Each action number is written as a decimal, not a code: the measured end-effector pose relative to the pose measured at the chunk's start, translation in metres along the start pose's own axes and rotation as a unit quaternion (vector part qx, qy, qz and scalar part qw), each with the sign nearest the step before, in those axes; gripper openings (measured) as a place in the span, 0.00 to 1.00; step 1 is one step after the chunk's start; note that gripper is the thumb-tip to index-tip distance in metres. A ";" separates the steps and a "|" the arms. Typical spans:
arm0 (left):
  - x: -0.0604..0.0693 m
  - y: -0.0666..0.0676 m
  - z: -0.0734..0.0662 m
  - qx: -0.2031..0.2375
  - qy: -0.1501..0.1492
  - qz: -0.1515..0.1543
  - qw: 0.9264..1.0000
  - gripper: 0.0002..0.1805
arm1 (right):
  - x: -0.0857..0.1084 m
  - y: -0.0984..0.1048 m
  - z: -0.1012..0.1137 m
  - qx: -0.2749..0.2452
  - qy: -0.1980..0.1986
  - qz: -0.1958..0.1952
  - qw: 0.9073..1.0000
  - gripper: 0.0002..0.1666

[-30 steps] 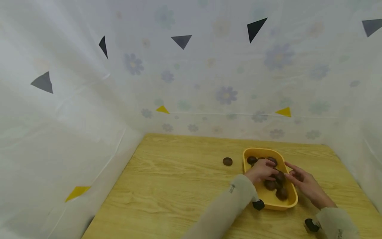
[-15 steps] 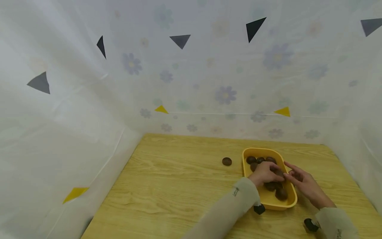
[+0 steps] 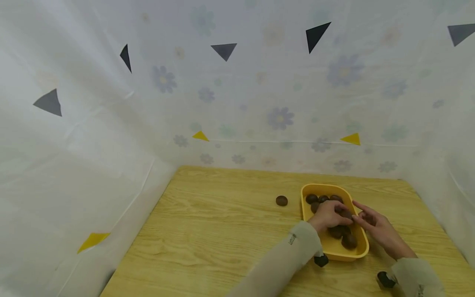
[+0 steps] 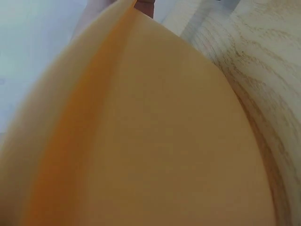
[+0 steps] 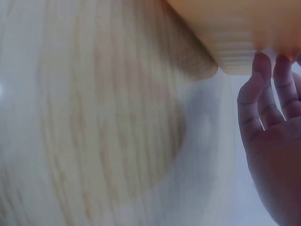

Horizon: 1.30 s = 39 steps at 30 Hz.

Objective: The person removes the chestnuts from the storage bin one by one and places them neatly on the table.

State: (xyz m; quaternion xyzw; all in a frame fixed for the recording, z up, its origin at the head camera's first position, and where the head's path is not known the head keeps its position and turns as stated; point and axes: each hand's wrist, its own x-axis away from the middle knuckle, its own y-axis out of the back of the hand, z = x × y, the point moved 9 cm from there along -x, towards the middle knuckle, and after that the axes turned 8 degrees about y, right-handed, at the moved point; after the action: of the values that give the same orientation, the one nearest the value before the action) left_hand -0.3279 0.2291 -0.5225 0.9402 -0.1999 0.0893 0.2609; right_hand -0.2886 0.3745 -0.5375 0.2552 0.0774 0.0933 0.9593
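Note:
A yellow-orange tray (image 3: 335, 253) holds several dark brown, rounded chestnut-like pieces (image 3: 349, 241). My left hand (image 3: 329, 214) reaches in over its left side, thumb and fingers round one brown oval piece (image 3: 346, 213) and partly covering others. On the right, my right hand (image 3: 382, 231) lies against the tray's rim with fingers extended; the right wrist view shows its fingertips (image 5: 262, 61) touching the outer wall. In the left wrist view the tray's wall (image 4: 169, 127) fills most of the picture, so the left hand's grip is hidden there.
One loose brown piece (image 3: 281, 201) lies on the wood-grain table (image 3: 208, 231) left of the tray. White patterned sheets (image 3: 237, 103) hang round the table's back and sides. A black piece (image 3: 320, 260) sits at the left cuff, another (image 3: 386, 279) at the right.
My left hand has shifted slightly within the tray and closed round a brown piece, uncovering pieces at the back. The right hand stays at the tray's rim.

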 end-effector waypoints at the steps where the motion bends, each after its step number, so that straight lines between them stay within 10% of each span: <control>1: 0.000 0.000 0.000 0.001 0.001 0.000 1.000 0.17 | 0.000 0.000 0.000 0.001 0.001 0.000 1.000 0.40; 22: 0.005 0.014 -0.009 -0.003 -0.029 0.000 1.000 0.17 | 0.001 0.003 -0.003 0.016 0.002 -0.009 1.000 0.40; 39: 0.012 0.042 -0.020 0.092 -0.082 0.043 0.991 0.17 | 0.000 0.004 -0.002 0.020 0.010 -0.012 1.000 0.40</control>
State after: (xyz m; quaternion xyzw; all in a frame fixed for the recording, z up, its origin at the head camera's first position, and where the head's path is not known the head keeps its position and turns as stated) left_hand -0.3361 0.2029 -0.4834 0.9548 -0.2523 0.0410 0.1515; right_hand -0.2897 0.3783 -0.5369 0.2720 0.0920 0.0826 0.9543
